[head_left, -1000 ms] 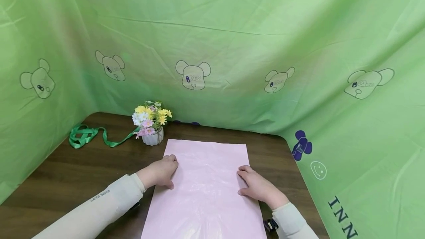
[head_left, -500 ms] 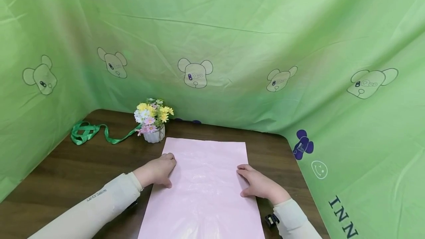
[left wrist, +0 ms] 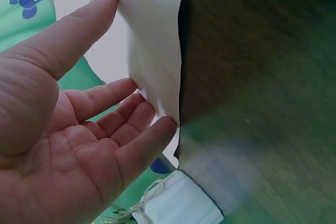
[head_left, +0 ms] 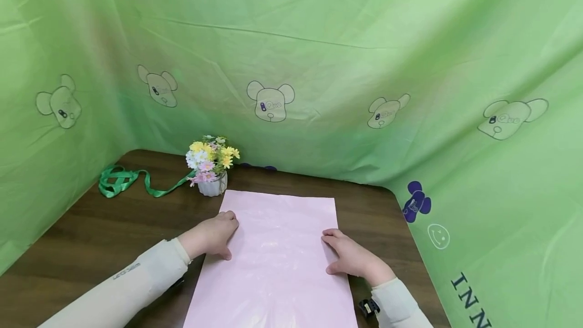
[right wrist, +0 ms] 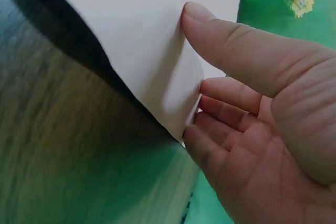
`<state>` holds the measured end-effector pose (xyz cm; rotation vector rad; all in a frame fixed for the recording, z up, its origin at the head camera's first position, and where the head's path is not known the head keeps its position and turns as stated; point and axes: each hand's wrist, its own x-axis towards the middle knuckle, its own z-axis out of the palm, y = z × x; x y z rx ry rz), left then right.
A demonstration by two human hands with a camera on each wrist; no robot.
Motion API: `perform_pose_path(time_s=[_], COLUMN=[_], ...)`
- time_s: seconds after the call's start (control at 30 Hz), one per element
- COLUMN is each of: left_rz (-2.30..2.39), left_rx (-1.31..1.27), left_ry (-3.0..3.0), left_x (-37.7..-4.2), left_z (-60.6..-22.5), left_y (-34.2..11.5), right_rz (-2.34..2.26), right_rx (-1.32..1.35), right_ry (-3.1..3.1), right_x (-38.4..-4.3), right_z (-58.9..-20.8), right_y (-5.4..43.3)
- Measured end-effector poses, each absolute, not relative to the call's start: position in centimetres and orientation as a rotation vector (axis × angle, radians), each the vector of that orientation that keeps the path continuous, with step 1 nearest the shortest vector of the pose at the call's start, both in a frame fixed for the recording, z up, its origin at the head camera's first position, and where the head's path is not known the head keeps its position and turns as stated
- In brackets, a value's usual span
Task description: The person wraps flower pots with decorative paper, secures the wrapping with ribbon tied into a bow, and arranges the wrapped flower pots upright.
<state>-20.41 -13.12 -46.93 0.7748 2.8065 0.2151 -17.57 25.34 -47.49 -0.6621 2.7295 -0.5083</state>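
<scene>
A long, glossy pink sheet [head_left: 273,247] lies on the brown wooden table, its near end beyond the bottom of the head view. At its left edge rests my left hand [head_left: 213,236], thumb spread away from the fingers. In the left wrist view, the fingertips [left wrist: 167,123] touch the sheet's margin, which bulges up a little. My right hand [head_left: 352,256] lies on the opposite edge in much the same pose. The right wrist view shows its thumb [right wrist: 198,13] on the surface and the other fingertips against the raised margin. Neither hand curls round the sheet.
A white pot [head_left: 213,186] of yellow, white and pink flowers stands by the sheet's far left corner. Left of it trails a loose green ribbon [head_left: 119,180]. Green cloth [head_left: 319,65] printed with bear heads hangs behind and along both sides of the table [head_left: 378,216].
The pink sheet has slid slightly left, its far left corner now nearer the flower pot. Both hands have shifted left with it, still at its edges. The head view has moved a little.
</scene>
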Motion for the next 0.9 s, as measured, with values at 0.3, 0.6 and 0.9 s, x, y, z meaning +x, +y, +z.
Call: perform_pose_path(time_s=[0.3, 0.6, 0.9], left_rz=[0.219, 0.192, 0.162], left_rx=[0.77, 0.761, 0.755], left_ry=[2.814, 2.803, 2.786], left_x=[-20.06, -20.47, -20.62], left_z=[-46.84, -47.04, -46.97], left_y=[-13.5, -12.88, -12.75], right_rz=[-0.508, -0.525, -0.538], right_rx=[-0.659, -0.636, -0.64], right_ry=[2.746, 2.762, 2.758], right_x=[-17.54, -17.33, -17.1], right_z=[-47.45, -47.37, -47.88], right_y=[25.07, 25.41, 25.29])
